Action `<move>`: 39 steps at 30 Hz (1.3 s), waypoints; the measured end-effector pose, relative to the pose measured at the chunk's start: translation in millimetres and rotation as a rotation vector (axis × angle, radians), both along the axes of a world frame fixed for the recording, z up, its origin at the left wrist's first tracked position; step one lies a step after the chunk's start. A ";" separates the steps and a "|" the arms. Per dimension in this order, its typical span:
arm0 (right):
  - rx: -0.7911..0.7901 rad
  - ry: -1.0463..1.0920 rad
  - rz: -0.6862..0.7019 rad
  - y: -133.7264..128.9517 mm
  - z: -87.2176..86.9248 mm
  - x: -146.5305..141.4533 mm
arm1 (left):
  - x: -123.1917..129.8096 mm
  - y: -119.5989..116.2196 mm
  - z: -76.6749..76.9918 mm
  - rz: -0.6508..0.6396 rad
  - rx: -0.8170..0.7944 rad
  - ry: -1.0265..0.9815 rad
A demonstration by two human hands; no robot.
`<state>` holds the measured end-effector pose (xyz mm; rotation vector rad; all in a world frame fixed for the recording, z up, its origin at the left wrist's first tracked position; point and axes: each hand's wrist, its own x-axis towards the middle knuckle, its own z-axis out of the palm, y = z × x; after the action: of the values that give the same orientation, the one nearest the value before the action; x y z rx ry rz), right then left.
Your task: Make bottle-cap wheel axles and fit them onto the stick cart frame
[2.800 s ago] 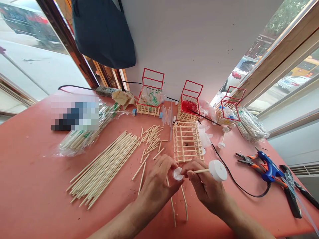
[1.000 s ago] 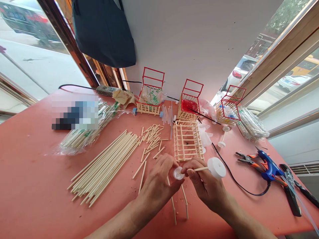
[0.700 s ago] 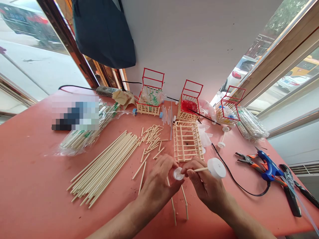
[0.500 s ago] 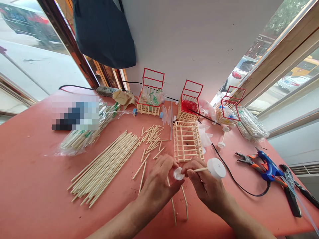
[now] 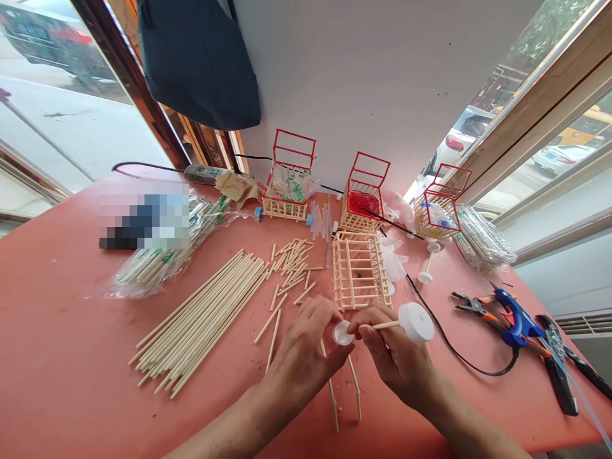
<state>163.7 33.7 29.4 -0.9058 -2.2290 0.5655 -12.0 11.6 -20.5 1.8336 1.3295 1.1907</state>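
A white bottle cap (image 5: 342, 333) is pinched between the thumb and fingers of my left hand (image 5: 306, 338), its hollow side turned up. My right hand (image 5: 394, 350) is closed around a short wooden stick (image 5: 385, 326). One end of that stick carries a white round cap (image 5: 415, 322); the other end reaches toward the cap in my left hand, and my fingers hide whether they touch. Just beyond both hands lies a small frame (image 5: 362, 271) built of wooden sticks. Two thin jointed sticks (image 5: 356, 395) lie on the table below my hands.
Long sticks (image 5: 201, 322) and short cut pieces (image 5: 291, 261) lie to the left. Three stick baskets with red handles, one of them a basket (image 5: 287, 207), stand along the wall. At the right are a blue glue gun (image 5: 519, 322), pliers (image 5: 466, 305) and a black cable (image 5: 447, 347).
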 end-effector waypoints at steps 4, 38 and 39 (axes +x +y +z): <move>0.008 -0.009 -0.005 0.4 0.7 -0.4 | 0.2 0.7 0.3 -0.001 0.006 0.001; 0.024 -0.055 -0.017 -0.3 1.6 -1.6 | 0.1 -0.2 1.5 -0.006 -0.021 0.000; 0.026 -0.051 -0.017 -0.3 1.4 -1.5 | 0.0 -0.1 1.6 -0.005 -0.022 0.000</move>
<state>162.2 33.4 30.8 -0.9345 -2.2675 0.5095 -12.0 11.5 -18.9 1.8208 1.3315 1.1693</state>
